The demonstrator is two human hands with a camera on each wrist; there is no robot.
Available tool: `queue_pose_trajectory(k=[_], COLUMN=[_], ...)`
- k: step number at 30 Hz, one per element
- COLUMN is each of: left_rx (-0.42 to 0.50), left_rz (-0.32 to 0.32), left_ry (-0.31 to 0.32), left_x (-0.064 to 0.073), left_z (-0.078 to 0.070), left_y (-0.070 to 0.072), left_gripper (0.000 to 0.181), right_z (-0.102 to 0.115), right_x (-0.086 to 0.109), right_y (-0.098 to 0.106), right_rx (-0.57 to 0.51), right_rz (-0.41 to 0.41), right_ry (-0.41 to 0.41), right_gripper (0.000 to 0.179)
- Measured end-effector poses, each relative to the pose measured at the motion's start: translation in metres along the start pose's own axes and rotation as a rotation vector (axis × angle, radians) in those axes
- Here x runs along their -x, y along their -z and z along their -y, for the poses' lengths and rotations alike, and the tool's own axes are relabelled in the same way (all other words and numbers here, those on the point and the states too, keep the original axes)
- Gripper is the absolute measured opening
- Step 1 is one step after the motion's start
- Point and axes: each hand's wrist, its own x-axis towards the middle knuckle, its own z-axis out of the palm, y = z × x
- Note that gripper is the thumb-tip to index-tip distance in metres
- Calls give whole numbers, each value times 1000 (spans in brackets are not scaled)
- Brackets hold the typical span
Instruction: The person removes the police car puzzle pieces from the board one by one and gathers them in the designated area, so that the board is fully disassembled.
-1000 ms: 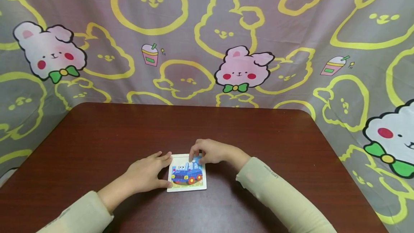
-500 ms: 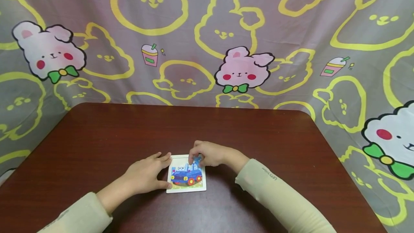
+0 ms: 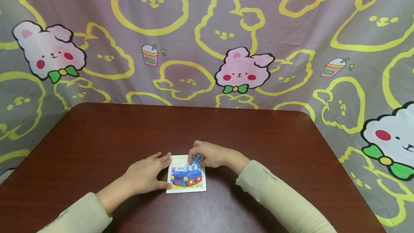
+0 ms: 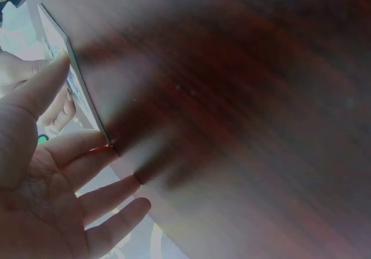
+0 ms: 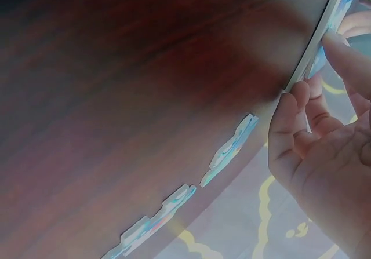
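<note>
A small square jigsaw puzzle in a pale frame lies flat on the table, showing a blue cartoon car with red wheels. My left hand rests along its left edge, thumb at the near corner and fingers extended towards the far one. At the far right corner my right hand has thumb and bent fingers pinching a blue puzzle piece, mostly covered by the fingertips. In the right wrist view, that hand's fingers sit right at the frame's edge.
Two thin pieces with bumpy outlines, a nearer puzzle piece and another puzzle piece, lie on the table in the right wrist view. The dark red-brown table ends at a patterned curtain.
My right fingertips have shifted very slightly nearer over the puzzle's far right corner, still around the blue piece. The left hand and the frame stay almost in place.
</note>
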Motion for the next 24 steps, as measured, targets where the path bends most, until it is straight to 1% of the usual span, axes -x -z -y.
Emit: queue_pose_trajectory(k=[5, 10, 12, 14, 17, 20, 24], left_rx=[-1, -3, -4, -4, -3, 0, 3], left_rz=[3, 4, 0, -2, -1, 1, 2], left_ry=[0, 3, 2, 0, 0, 3, 5], left_x=[0, 0, 0, 0, 0, 0, 0], left_z=[0, 0, 0, 1, 1, 1, 1], left_y=[-1, -1, -1, -1, -2, -2, -1], left_gripper=[79, 79, 79, 79, 79, 79, 79], right_z=[-1, -2, -2, -1, -1, -3, -5], right_x=[1, 0, 0, 0, 0, 0, -1], right_y=[0, 0, 1, 1, 2, 2, 2], right_rx=[-17, -42, -59, -73, -100, -127, -141], right_rz=[1, -17, -25, -36, -47, -50, -46], right_ry=[-6, -36, -61, -75, -81, -62, -39], right_gripper=[24, 37, 40, 37, 27, 20, 17])
